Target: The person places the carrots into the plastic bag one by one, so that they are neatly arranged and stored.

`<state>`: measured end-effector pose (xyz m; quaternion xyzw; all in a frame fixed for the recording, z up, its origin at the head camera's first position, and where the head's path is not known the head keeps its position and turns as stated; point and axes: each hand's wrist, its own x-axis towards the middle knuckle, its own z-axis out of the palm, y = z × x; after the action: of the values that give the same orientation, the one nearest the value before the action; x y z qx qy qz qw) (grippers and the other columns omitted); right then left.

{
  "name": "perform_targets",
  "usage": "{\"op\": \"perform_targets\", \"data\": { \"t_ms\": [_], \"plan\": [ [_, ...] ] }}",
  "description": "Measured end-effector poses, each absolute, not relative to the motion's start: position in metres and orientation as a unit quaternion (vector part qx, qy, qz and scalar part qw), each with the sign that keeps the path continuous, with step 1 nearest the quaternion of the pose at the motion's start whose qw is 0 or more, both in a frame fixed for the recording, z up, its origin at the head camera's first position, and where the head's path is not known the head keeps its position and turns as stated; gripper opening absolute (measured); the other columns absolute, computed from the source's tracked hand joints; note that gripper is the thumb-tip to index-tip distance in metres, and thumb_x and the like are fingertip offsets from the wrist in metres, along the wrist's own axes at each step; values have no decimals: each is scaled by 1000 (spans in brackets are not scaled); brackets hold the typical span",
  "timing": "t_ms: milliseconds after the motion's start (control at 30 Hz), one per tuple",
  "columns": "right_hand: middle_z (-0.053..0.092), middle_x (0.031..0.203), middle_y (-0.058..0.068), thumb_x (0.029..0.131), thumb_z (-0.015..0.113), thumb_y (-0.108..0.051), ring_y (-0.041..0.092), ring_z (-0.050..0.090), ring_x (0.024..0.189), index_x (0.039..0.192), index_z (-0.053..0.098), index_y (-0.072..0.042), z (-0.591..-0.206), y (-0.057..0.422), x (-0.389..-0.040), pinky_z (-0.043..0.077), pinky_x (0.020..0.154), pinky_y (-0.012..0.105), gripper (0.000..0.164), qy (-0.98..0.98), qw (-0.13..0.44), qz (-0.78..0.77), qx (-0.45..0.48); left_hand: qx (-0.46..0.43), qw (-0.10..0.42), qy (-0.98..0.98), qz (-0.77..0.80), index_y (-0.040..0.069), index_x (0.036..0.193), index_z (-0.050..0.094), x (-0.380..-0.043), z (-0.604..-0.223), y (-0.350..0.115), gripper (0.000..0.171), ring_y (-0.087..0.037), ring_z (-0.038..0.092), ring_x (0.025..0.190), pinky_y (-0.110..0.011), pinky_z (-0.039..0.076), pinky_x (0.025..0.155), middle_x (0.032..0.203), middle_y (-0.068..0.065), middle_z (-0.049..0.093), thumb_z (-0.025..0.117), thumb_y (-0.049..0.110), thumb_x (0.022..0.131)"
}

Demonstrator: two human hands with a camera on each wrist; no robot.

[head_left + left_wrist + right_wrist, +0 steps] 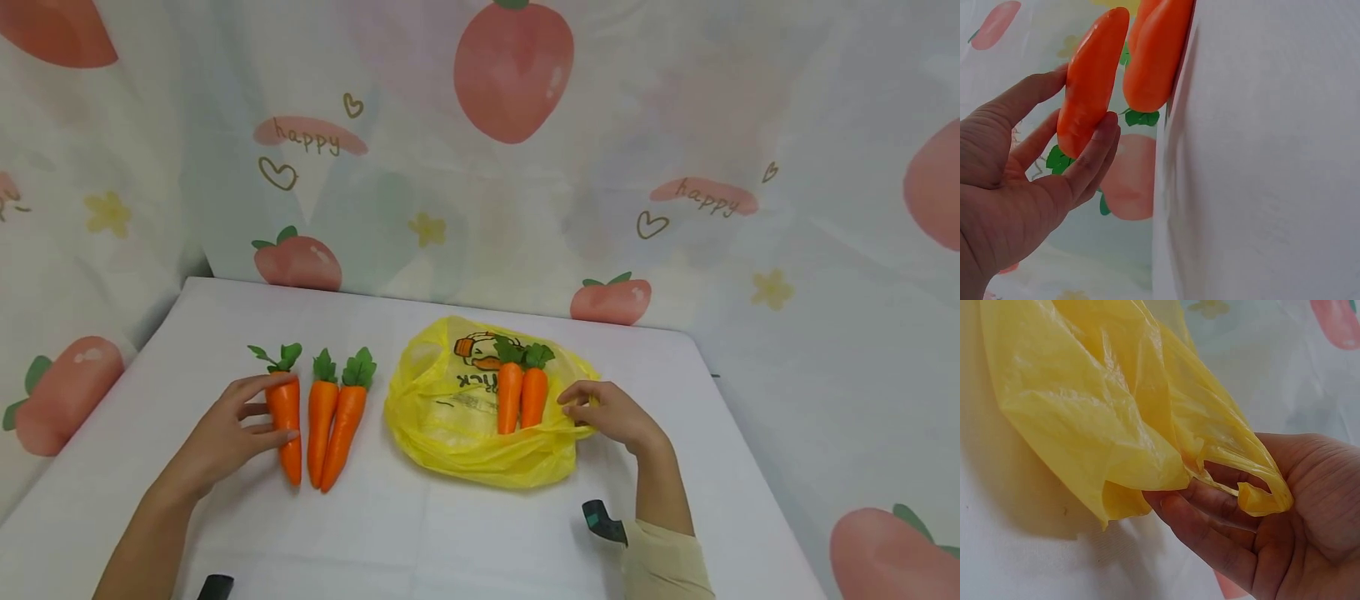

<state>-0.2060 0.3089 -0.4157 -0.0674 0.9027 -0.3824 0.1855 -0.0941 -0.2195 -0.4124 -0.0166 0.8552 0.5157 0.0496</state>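
Between the thumb and fingers of my left hand (pixel 228 437) is an orange carrot (pixel 285 417) with green leaves, its tip toward me. In the left wrist view, the fingertips lie on both sides of that carrot (pixel 1094 81). Just right of it, two more carrots (pixel 347 425) lie side by side on the table. A yellow plastic bag (pixel 442 450) with a printed duck lies spread at the middle, mouth wide. Two carrots (pixel 510 396) rest inside it, leaves up. My right hand (pixel 618 412) holds the bag's right edge; the right wrist view shows a loop of plastic (pixel 1260 497) round the fingers.
The white-covered table (pixel 480 550) ends at a patterned cloth backdrop (pixel 480 208) behind and at both sides. A black device (pixel 603 522) sits at the right wrist, and another dark piece (pixel 217 587) shows by the left forearm.
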Motion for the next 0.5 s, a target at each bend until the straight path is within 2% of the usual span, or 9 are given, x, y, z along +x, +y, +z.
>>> {"op": "perform_targets", "data": {
  "t_ms": [300,500],
  "plan": [
    [58,101,11,101,65,-14,29,52,96,113,74,-7,-414,307,-206,52,78,35,17,900,185,-387,-73,16,52,848,528,17,151,52,-92,-401,-210,74,-47,49,126,-39,59,88,154,-18,31,87,19,86],
    [57,101,11,101,65,-14,29,52,96,113,74,-7,-413,308,-205,53,77,35,17,899,185,-389,-75,34,64,844,531,20,149,54,-91,-393,-198,70,-43,50,126,-37,57,91,154,-14,32,86,21,87]
  ]
}}
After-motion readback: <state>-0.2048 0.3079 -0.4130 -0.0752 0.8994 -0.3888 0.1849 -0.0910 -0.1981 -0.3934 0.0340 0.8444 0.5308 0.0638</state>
